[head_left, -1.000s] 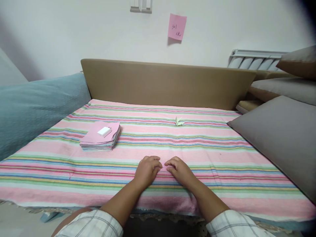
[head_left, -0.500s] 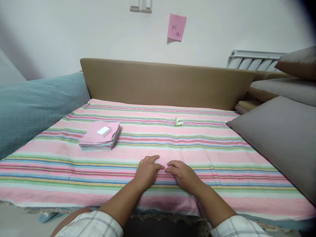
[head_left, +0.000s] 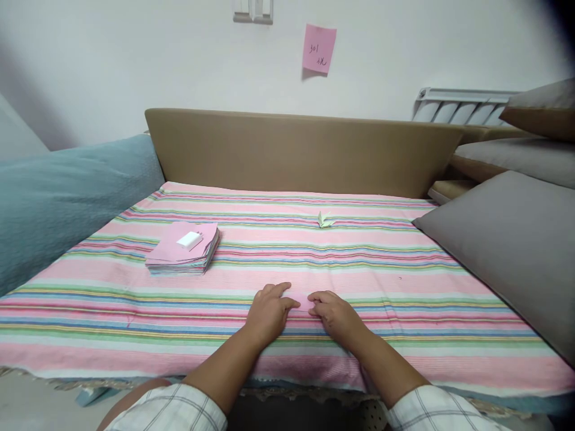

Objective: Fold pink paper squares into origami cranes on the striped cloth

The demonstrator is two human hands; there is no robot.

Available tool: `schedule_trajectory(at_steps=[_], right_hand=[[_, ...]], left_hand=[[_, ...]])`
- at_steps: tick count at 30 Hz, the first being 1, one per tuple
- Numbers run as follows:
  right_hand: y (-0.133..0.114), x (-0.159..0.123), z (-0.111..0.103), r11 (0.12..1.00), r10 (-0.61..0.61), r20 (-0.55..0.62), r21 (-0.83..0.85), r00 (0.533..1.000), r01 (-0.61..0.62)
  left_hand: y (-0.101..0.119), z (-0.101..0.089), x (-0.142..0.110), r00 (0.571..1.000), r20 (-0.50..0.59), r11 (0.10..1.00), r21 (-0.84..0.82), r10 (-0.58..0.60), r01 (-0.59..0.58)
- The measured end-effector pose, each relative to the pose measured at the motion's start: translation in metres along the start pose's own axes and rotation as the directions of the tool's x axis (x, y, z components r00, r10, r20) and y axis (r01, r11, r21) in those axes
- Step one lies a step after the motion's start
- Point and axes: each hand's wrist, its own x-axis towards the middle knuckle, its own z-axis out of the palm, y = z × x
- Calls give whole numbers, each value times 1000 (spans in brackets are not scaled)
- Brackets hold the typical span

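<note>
A small piece of pink paper [head_left: 302, 301] lies flat on the striped cloth [head_left: 359, 281] in front of me, between my hands. My left hand [head_left: 268, 306] holds its left end down with the thumb, the forefinger stretched a little above it. At the other end, the fingertips and thumb of my right hand [head_left: 333, 311] are closed on the edge of the paper. Part of the paper is hidden under the fingers. Farther back stands a small folded pale green paper shape [head_left: 324, 220], apart from both hands.
To the left is a stack of pink and coloured paper sheets [head_left: 179, 256] with a white charger plug [head_left: 190, 240] on top. Grey cushions [head_left: 507, 221] lean at the right. A brown backrest [head_left: 291, 152] closes off the back, and a blue-covered armrest [head_left: 81, 191] the left.
My right hand has slid slightly right, away from my left thumb, so more of the pink paper shows between them. The left hand stays in place.
</note>
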Motion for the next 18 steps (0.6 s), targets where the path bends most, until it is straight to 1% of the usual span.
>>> schedule_trajectory(at_steps=[3,7,9,11,14,18], right_hand=[[3,0,-1,1000,14,-9,15,1000,-14],[-2,0,-6,997,49,-26,56,998,-47],[-6,-1,-9,997,30,-20,66,999,-28],[-9,-2,-10,1000,-3,6,26,1000,3],[-11,-3,-10,999,-7,48,-41,999,9],[-9,-1,-6,999,4,63,-54,998,-1]], left_hand=[[1,-1,0,1000,16,1000,-2,-9,9],[1,-1,1,999,29,999,-24,-28,28],[1,-1,2,999,29,999,-34,-35,36],[0,-1,3,999,26,998,-44,-37,38],[-2,-1,2,1000,13,998,-67,-16,17],[-5,-3,-1,999,0,996,-68,49,-49]])
